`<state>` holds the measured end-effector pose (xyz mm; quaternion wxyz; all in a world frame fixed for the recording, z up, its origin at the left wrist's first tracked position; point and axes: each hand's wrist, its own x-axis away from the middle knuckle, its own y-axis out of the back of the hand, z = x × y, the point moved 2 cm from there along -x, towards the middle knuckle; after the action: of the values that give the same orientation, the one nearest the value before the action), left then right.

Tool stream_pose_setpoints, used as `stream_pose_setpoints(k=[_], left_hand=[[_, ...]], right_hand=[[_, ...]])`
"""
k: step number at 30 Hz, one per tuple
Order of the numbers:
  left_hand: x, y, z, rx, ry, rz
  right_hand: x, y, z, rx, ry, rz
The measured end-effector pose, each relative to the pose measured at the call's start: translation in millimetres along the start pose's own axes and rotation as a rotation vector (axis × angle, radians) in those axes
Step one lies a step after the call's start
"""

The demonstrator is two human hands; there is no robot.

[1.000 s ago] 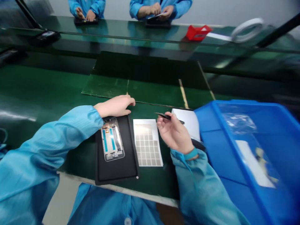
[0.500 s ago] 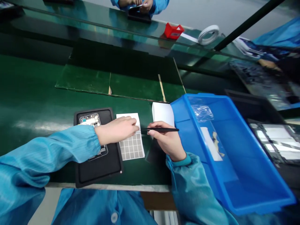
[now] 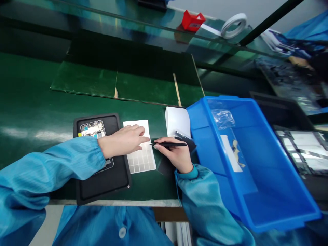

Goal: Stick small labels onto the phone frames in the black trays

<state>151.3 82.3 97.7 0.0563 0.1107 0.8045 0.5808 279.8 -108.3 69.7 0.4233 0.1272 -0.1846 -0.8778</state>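
A green-topped workbench [image 3: 84, 78] and a dark metal rail [image 3: 271, 22] stand over a pale floor [image 3: 41, 227].

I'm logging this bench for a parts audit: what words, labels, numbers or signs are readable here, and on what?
None can be read.
White mark on the red plastic box: too small and blurred to read.
Circuit board in the phone frame: any markings are too small to read.
Printed sheet at the top right: too blurred to read.
The grid sheet under the left hand shows no print.
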Motion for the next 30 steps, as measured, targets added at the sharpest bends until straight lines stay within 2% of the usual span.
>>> stream_pose_setpoints(k=[11,30], left_hand=[[0.5,0.6,-1.4,0.009,0.004,-0.021],[-2.8,7.6,-4.5,0.002,0.036,0.048]], right_hand=[[0.3,-0.3,-1.8,-0.022,-0.018,-0.006],[1.3,-1.6,0.2,0.003,0.028,-0.071]])
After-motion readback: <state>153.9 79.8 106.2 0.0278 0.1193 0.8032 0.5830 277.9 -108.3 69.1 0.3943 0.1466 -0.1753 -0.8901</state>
